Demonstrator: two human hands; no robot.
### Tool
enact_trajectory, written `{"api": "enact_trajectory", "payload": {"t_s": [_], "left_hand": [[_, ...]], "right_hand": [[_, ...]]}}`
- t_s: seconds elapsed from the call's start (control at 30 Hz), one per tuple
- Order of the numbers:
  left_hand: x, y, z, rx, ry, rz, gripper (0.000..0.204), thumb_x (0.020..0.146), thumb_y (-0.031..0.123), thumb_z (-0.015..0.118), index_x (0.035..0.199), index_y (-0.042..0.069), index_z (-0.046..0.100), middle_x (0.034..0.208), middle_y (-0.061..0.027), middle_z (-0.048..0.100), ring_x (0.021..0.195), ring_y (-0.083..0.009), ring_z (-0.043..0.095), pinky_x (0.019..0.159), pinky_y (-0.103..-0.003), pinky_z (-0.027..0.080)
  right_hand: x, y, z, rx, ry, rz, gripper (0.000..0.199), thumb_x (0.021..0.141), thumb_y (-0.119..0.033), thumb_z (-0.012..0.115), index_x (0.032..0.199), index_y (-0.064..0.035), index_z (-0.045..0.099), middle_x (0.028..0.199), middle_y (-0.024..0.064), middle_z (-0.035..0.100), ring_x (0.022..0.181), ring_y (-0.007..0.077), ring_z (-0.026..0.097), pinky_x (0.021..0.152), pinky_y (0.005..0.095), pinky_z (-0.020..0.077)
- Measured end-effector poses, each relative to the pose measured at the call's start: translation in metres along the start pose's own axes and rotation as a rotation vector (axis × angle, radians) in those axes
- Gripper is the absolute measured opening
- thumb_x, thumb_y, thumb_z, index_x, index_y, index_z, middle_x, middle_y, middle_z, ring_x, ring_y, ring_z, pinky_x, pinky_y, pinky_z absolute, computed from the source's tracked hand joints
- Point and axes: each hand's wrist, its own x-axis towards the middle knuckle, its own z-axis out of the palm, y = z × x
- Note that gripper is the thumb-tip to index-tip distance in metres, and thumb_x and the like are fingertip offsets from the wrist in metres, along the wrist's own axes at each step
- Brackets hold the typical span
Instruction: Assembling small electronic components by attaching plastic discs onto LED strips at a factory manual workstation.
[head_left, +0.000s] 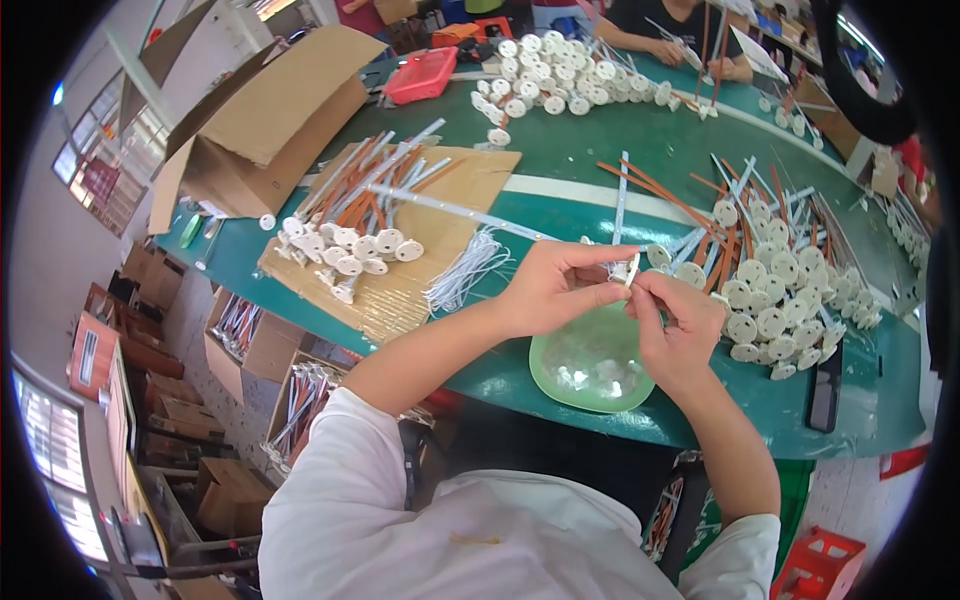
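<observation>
Above the light green bowl, my left hand (548, 288) pinches a small white round disc (633, 268) between thumb and fingers. My right hand (680, 328) has its fingertips closed at the same disc's lower edge. A flat pale strip (621, 200) rises just behind the disc; whether the two are joined is hidden by my fingers. Below the hands, the green bowl (541, 384) holds small shiny pieces too fine to name. To the right of my right hand lies a heap of white discs (770, 290) with grey and brown strips.
A cardboard sheet (440, 255) bears more disc-ended strips, a long dotted strip (455, 210) and a white cord bundle (468, 272). An open carton (280, 120) stands far left. Beyond are piled discs (560, 75) and another person's hands (668, 52). A phone (825, 390) lies right.
</observation>
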Motion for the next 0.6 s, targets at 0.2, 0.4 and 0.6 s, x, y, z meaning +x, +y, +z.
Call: {"api": "enact_trajectory", "payload": {"t_s": [0.2,0.4,0.6], "left_hand": [[-0.002,0.034,-0.036,0.265,-0.086,-0.189,0.038,0.089,0.010,0.073,0.125,0.003,0.064,0.102,-0.0083,0.072,0.088,-0.0107,0.068,0.079,-0.027,0.055],[-0.055,0.104,-0.166,1.294,-0.262,-0.502,0.035,0.088,0.025,0.071,0.114,0.001,0.069,0.096,-0.0132,0.072,0.083,-0.0208,0.071,0.075,-0.034,0.056],[-0.091,0.147,-0.260,1.477,-0.292,-1.094,0.028,0.080,0.025,0.066,0.092,-0.001,0.069,0.076,-0.0101,0.067,0.063,-0.0207,0.069,0.060,-0.034,0.055]], "right_hand": [[0.000,-0.015,-0.018,-0.122,-0.038,-0.150,0.018,0.081,0.002,0.073,0.098,0.0020,0.067,0.084,0.0108,0.069,0.071,0.0160,0.068,0.061,0.0267,0.0530],[-0.003,-0.117,-0.029,0.066,-0.279,-0.596,0.021,0.064,-0.006,0.081,0.071,-0.0032,0.061,0.087,0.0103,0.070,0.066,0.0260,0.064,0.060,0.0325,0.0498],[-0.009,-0.149,-0.013,0.146,-0.422,-0.338,0.021,0.063,-0.006,0.082,0.072,-0.0038,0.062,0.086,0.0100,0.070,0.068,0.0256,0.064,0.060,0.0329,0.0496]]}}
